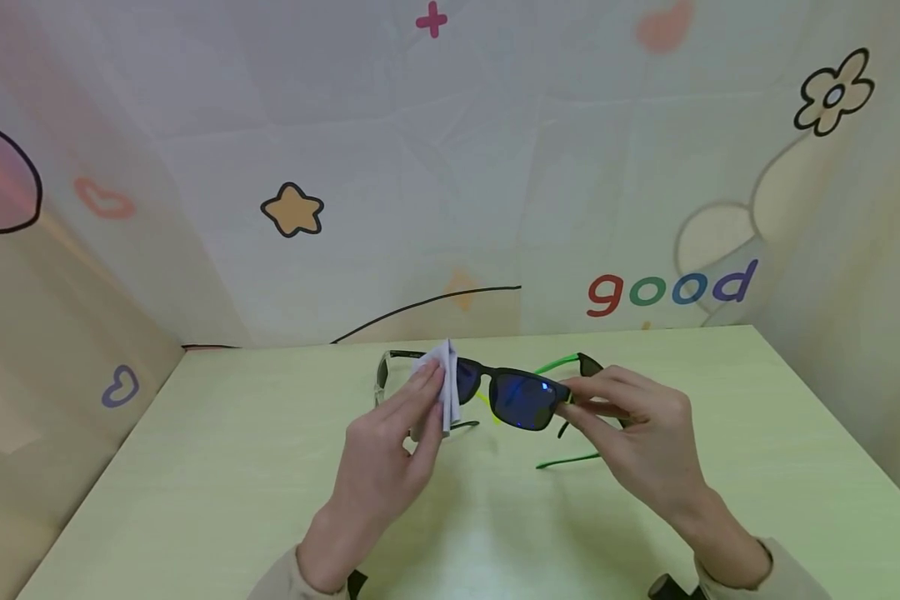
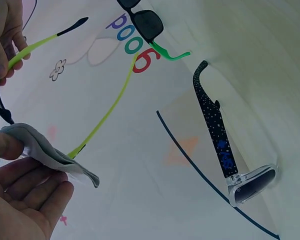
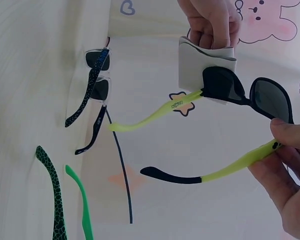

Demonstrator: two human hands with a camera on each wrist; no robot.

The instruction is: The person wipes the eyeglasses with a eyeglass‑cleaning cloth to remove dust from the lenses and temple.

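Observation:
Black-framed sunglasses (image 1: 523, 400) with blue-tinted lenses and yellow-green temples are held up above the table. My right hand (image 1: 637, 433) pinches them at the hinge on the right; in the right wrist view that hand (image 3: 285, 170) has thumb and fingers around the yellow-green temple (image 3: 240, 164). My left hand (image 1: 390, 442) pinches a folded light grey cloth (image 1: 448, 387) over the other lens. In the left wrist view the cloth (image 2: 50, 152) lies between the thumb and fingers of the left hand (image 2: 30, 192), against the frame.
Behind the held pair, clear-framed sunglasses (image 3: 101, 89) with dark speckled temples stand on the table (image 1: 232, 450) at the left. Another pair with green temples (image 1: 558, 363) is at the right, partly behind my right hand. A printed curtain (image 1: 420, 167) hangs behind the table.

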